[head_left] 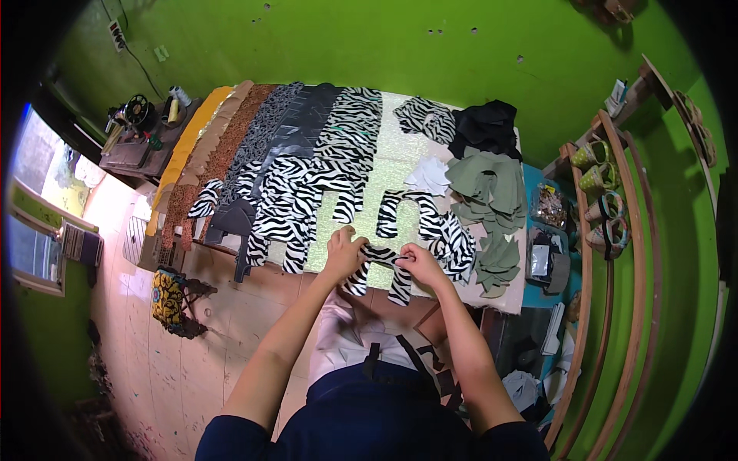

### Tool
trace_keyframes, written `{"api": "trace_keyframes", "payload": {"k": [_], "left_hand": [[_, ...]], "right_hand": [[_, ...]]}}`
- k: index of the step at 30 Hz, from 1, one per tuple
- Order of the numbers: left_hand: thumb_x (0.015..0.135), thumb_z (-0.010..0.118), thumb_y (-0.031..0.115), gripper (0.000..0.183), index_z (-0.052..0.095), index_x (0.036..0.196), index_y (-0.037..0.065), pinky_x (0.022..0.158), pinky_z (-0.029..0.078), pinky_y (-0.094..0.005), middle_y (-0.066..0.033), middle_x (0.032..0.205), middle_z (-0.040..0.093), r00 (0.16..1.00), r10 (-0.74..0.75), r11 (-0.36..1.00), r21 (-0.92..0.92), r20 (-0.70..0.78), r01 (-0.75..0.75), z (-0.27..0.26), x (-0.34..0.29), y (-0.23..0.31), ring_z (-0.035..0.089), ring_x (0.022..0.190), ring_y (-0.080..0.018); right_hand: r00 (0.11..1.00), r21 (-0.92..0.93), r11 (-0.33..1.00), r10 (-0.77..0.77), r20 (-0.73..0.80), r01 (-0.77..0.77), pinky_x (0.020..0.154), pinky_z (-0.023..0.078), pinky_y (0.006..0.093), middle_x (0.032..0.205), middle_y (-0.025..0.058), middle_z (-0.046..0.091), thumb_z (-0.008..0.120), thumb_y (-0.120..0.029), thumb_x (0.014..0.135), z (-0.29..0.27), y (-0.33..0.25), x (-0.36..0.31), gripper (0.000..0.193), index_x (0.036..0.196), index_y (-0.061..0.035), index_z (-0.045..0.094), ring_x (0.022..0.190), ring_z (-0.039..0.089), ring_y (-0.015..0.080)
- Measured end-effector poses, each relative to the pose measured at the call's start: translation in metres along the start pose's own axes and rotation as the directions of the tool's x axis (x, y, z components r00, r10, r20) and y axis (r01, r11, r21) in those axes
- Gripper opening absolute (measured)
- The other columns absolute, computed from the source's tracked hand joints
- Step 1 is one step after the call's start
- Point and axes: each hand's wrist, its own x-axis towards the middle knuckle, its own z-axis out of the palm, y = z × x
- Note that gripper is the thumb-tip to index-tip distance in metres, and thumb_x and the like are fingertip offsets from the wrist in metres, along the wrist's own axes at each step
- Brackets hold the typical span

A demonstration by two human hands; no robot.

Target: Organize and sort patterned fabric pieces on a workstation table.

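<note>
My left hand (346,250) and my right hand (420,266) pinch the two sides of a zebra-print fabric piece (400,288) near the table's front edge. Its two legs hang down toward me, and a dark strip shows along its upper edge between my fingers. Just beyond lies another U-shaped zebra-print piece (387,215), flat on the pale shiny sheet (330,257). Left of my left hand, several overlapping zebra-print cut pieces (280,203) are spread out. A loose pile of zebra-print pieces (455,247) lies to the right of my right hand.
Rows of yellow, brown, orange and dark material (265,115) cover the table's left. Olive pieces (488,188), white pieces (428,175) and black fabric (486,127) lie right. A sewing machine (137,111) stands far left, a patterned stool (167,300) nearer, a wooden shoe rack (626,230) at right.
</note>
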Motion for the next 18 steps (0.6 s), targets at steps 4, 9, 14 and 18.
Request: {"api": "trace_keyframes", "payload": {"k": [4, 9, 14, 18], "left_hand": [[0.068, 0.068, 0.016, 0.033, 0.056, 0.098, 0.008, 0.075, 0.042, -0.0370, -0.0134, 0.098, 0.054, 0.965, -0.074, 0.978, -0.173, 0.253, 0.121, -0.035, 0.021, -0.019, 0.052, 0.089, -0.0275], [0.076, 0.061, 0.013, 0.028, 0.053, 0.101, 0.003, 0.064, 0.047, -0.0342, -0.0143, 0.075, 0.060, 0.957, -0.115, 0.923, -0.327, 0.267, 0.202, -0.062, 0.042, -0.060, 0.061, 0.070, -0.0249], [0.076, 0.061, 0.013, 0.035, 0.049, 0.107, 0.004, 0.059, 0.043, -0.0321, -0.0082, 0.066, 0.051, 0.967, -0.191, 0.914, -0.329, 0.166, 0.237, -0.103, 0.073, -0.082, 0.051, 0.060, -0.0195], [0.077, 0.057, 0.008, 0.039, 0.042, 0.113, 0.003, 0.065, 0.044, -0.0373, -0.0165, 0.075, 0.057, 0.987, -0.158, 0.954, -0.252, 0.032, 0.161, -0.103, 0.093, -0.108, 0.057, 0.070, -0.0305]], "right_hand": [[0.999, 0.002, 1.000, 0.009, 0.035, -0.009, 0.051, 0.033, 0.0204, 0.063, -0.0037, 0.043, 0.066, -0.007, 0.073, 0.006, -0.002, 0.022, 0.019, 0.084, -0.0035, 0.052, 0.058, 0.037, 0.0046], [0.992, 0.141, 0.983, -0.105, -0.068, 0.113, 0.052, 0.033, 0.0207, 0.064, -0.0034, 0.043, 0.065, -0.005, 0.074, 0.037, -0.015, 0.071, 0.022, 0.089, -0.0046, 0.049, 0.058, 0.037, 0.0054], [0.993, 0.057, 0.998, 0.007, -0.117, -0.001, 0.053, 0.032, 0.0185, 0.064, -0.0048, 0.040, 0.063, 0.000, 0.075, 0.060, -0.051, 0.114, 0.021, 0.092, -0.0044, 0.051, 0.059, 0.035, 0.0047], [0.957, -0.116, 0.993, -0.062, -0.283, 0.030, 0.058, 0.039, 0.0227, 0.066, 0.0006, 0.049, 0.064, -0.006, 0.075, 0.082, -0.065, 0.146, 0.022, 0.094, -0.0040, 0.055, 0.059, 0.044, 0.0097]]}}
